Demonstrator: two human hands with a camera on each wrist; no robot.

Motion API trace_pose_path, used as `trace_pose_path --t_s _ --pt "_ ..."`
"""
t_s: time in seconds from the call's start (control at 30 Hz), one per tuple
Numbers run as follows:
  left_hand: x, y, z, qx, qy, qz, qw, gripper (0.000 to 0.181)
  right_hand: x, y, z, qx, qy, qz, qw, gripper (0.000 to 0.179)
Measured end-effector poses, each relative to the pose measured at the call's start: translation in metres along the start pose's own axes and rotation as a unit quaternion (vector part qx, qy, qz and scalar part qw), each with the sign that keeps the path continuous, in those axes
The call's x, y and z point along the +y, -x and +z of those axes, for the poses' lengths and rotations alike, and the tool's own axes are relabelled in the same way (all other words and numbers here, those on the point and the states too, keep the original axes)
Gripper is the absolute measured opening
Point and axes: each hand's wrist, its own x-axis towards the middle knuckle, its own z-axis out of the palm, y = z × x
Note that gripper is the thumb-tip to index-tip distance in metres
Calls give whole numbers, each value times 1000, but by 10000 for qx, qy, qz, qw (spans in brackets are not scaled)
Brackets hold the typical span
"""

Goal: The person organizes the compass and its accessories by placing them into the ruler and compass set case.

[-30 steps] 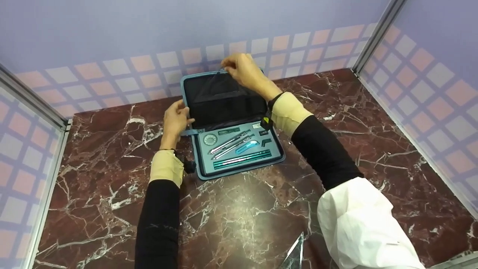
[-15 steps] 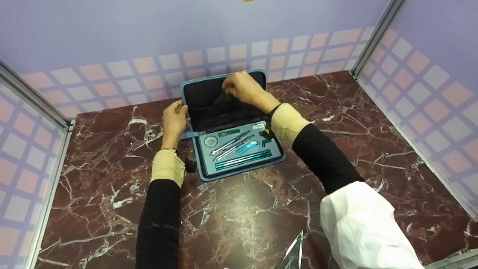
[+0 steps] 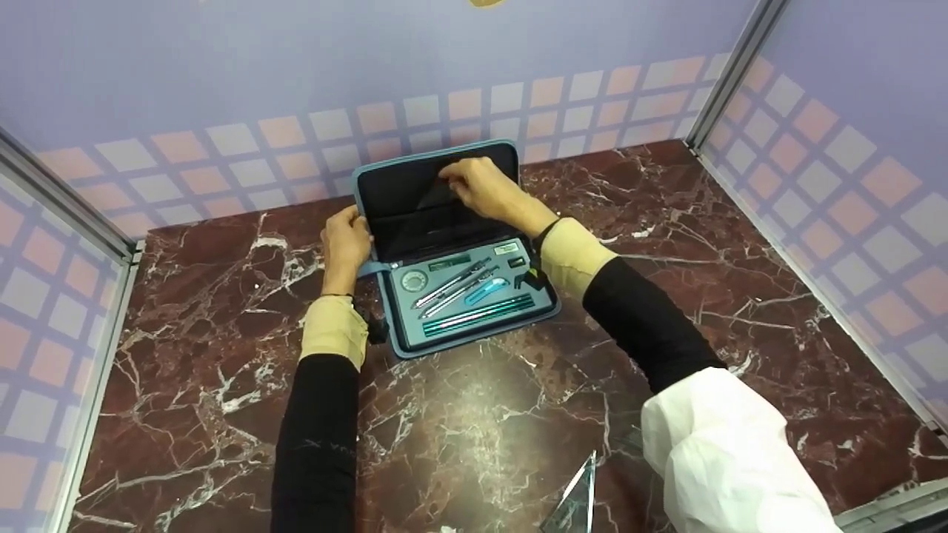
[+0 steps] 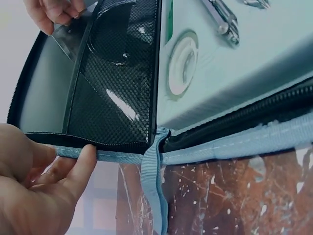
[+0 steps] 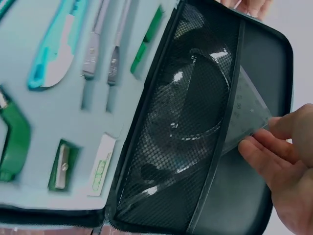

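Observation:
A blue-edged stationery case (image 3: 474,343) lies unfolded on the table, its lid leaning up at the back wall. My right hand (image 3: 489,191) pinches a clear set square (image 5: 247,105) by one corner in front of the lid. The rest of the set square sits behind the mesh pocket (image 5: 193,156). A clear protractor (image 5: 227,76) with a curved edge shows through that mesh. At the lid's left edge, my left hand (image 3: 346,244) holds the rim between thumb and fingers, near the light blue strap (image 4: 155,181).
The foam tray (image 3: 404,314) holds compasses (image 3: 448,287), a blue cutter knife (image 3: 486,291), dark green pencils (image 3: 478,315), a white ring (image 3: 414,280), an eraser (image 3: 506,249) and a sharpener (image 5: 62,164). Another clear set square (image 3: 574,497) lies near the front. Walls enclose the back and sides.
My right hand has come down from above the lid's top edge to in front of the lid, bringing the set square deeper into the mesh pocket. My left hand keeps its hold.

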Motion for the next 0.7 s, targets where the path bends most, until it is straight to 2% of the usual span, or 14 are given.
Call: trace_pose_path --t_s 0.13,0.27,0.4,0.5,0.7 --pt "1 -3 1 -80 -172 23 9998 32 5 11 -5 -310 -183 108 9993 36" --pt "-1 -7 -2 -172 -284 11 9994 47 9 28 -12 -716 -235 73 9971 41" --pt "-3 -7 -8 -346 -131 -72 9993 55 11 52 -21 -1021 -408 114 9939 44" --pt "-3 -9 -11 -342 56 -59 9994 55 10 71 -33 -1112 -674 164 9914 45" --pt "-2 -11 -14 -262 162 -30 9995 54 5 115 -50 -1283 -613 -252 9895 43"
